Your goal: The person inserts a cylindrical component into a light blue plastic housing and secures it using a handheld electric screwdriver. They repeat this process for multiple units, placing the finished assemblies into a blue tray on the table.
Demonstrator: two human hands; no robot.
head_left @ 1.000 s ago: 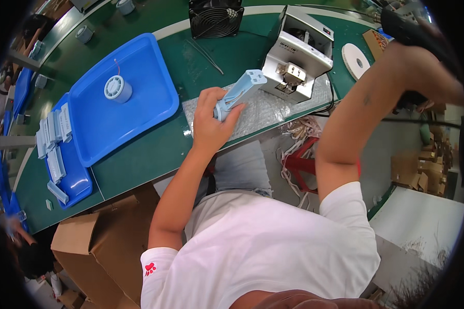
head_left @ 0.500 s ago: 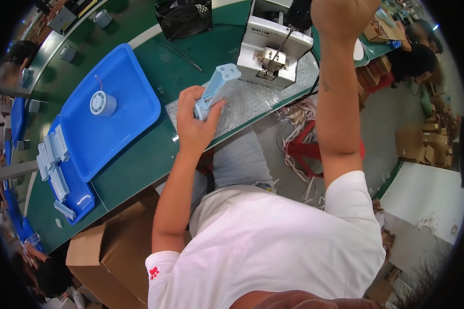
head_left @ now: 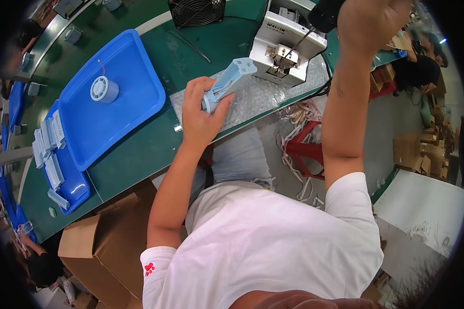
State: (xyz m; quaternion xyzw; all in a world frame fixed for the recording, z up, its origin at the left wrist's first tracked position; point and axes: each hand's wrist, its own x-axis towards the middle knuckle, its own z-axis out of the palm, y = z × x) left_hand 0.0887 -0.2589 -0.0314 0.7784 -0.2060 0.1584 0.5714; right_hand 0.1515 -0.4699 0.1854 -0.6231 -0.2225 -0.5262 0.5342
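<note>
My left hand [head_left: 203, 116] is closed around a light-blue plastic housing [head_left: 233, 78], long and boxy with a slot along its side. It is held tilted above a bubble-wrap sheet [head_left: 263, 98], its square end pointing away to the right. At the upper right, my right hand [head_left: 371, 26] is closed on a black electric screwdriver [head_left: 326, 14], whose upper part leaves the picture. The thin bit slants down to the metal outlet of a white screw feeder [head_left: 265, 51]; I cannot tell whether a screw is on the tip.
A blue tray [head_left: 134, 98] holds a round light-blue part [head_left: 104, 89] with a red wire. Several light-blue pieces lie in a smaller blue tray [head_left: 77, 193]. Tweezers [head_left: 191, 46] and a black fan [head_left: 197, 13] lie beyond. A red stool [head_left: 304, 152] and cardboard box [head_left: 105, 247] stand below.
The view has shifted slightly. My right hand and the screwdriver have moved a little to the right, the bit staying at the feeder. My left hand keeps its hold on the housing.
</note>
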